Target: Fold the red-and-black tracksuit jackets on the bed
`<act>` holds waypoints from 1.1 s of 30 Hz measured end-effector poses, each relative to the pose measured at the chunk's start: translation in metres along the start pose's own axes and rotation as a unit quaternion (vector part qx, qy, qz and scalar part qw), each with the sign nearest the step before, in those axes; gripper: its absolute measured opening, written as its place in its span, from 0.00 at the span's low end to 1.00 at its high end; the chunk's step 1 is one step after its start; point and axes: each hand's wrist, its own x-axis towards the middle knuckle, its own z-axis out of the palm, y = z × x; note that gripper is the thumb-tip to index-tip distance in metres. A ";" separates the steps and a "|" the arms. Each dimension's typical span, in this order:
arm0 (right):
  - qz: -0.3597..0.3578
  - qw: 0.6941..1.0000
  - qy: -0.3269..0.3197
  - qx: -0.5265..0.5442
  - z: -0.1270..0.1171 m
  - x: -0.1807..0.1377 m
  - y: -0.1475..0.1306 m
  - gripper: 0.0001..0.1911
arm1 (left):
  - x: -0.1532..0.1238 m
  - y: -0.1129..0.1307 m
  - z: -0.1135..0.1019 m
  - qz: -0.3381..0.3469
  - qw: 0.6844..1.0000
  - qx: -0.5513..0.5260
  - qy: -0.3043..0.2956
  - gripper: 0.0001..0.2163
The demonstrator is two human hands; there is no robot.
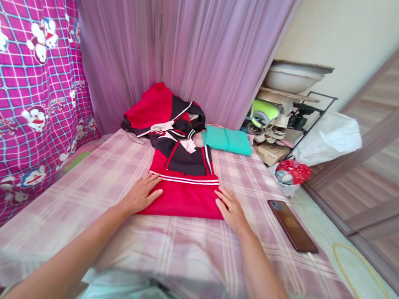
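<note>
A red and dark navy jacket (184,199) with white stripes lies on the checked tablecloth in front of me, its near part folded over into a flat red panel. The striped hem band runs across the panel's far edge. My left hand (142,193) rests on the left edge of the red fabric, fingers stretched out. On the opposite edge lies my right hand (231,208), also flat with fingers apart. Behind the panel is a bunched red and navy garment (156,107); whether it is part of the same jacket I cannot tell.
A turquoise folded cloth (227,140) lies at the table's back right. A phone (292,226) with a white cable (323,278) is near the right edge of the checked tablecloth (72,210). Beyond stand a shoe rack (301,130) and bags (332,137). A purple curtain (210,35) hangs behind.
</note>
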 end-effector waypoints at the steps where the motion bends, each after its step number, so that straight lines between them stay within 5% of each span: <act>1: -0.012 1.000 0.009 0.006 0.000 -0.003 0.002 0.25 | -0.008 -0.002 -0.003 0.025 1.000 0.001 -0.012 0.29; 9: -0.061 0.996 -0.041 -0.041 -0.001 -0.018 0.004 0.43 | -0.034 -0.009 -0.030 0.088 0.985 0.088 -0.120 0.42; 16: -0.132 0.980 -0.034 -0.146 -0.018 -0.026 -0.020 0.31 | -0.040 -0.004 -0.032 0.192 0.969 0.147 -0.046 0.31; 27: -0.177 0.969 0.006 -0.170 -0.012 -0.037 -0.030 0.28 | -0.053 -0.025 -0.025 0.187 0.976 0.110 -0.011 0.24; 33: -0.169 0.968 0.052 -0.179 -0.015 -0.042 -0.022 0.28 | -0.065 -0.031 -0.026 0.158 0.978 0.091 0.102 0.22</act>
